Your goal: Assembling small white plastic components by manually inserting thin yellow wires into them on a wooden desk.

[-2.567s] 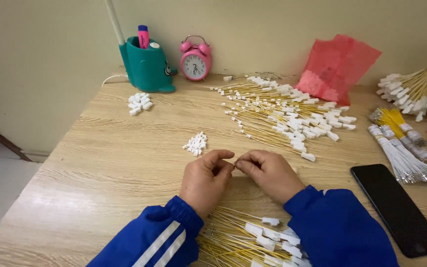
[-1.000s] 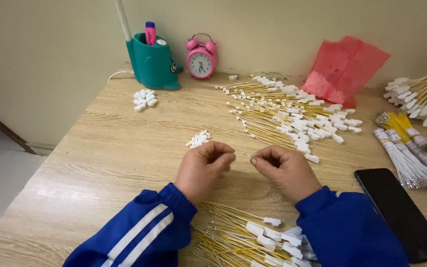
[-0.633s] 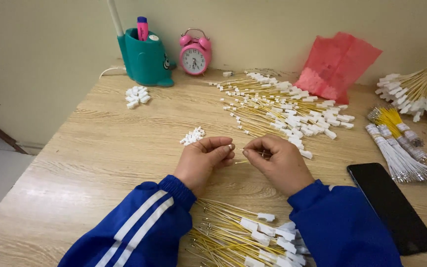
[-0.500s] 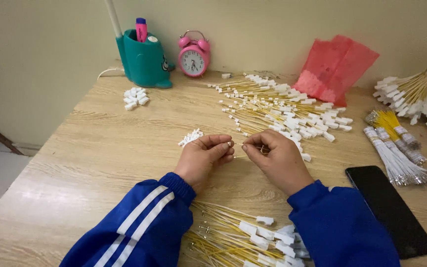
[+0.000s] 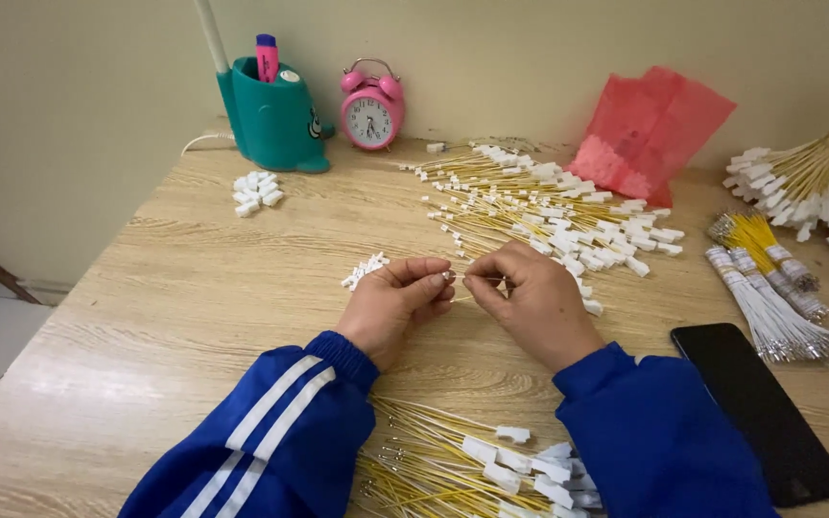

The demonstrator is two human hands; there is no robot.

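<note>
We hold our left hand (image 5: 397, 307) and right hand (image 5: 531, 302) together over the pale wooden table (image 5: 175, 297), fingertips pinching a thin yellow wire (image 5: 477, 279) between them. A small heap of white plastic connectors (image 5: 365, 270) lies just beside the left hand. A spread pile of yellow wires with white plugs (image 5: 549, 206) lies beyond.

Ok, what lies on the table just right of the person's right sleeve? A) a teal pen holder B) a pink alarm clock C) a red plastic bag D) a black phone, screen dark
D: the black phone lies flat beside the right sleeve; the clock, holder and bag sit at the table's far edge.
</note>
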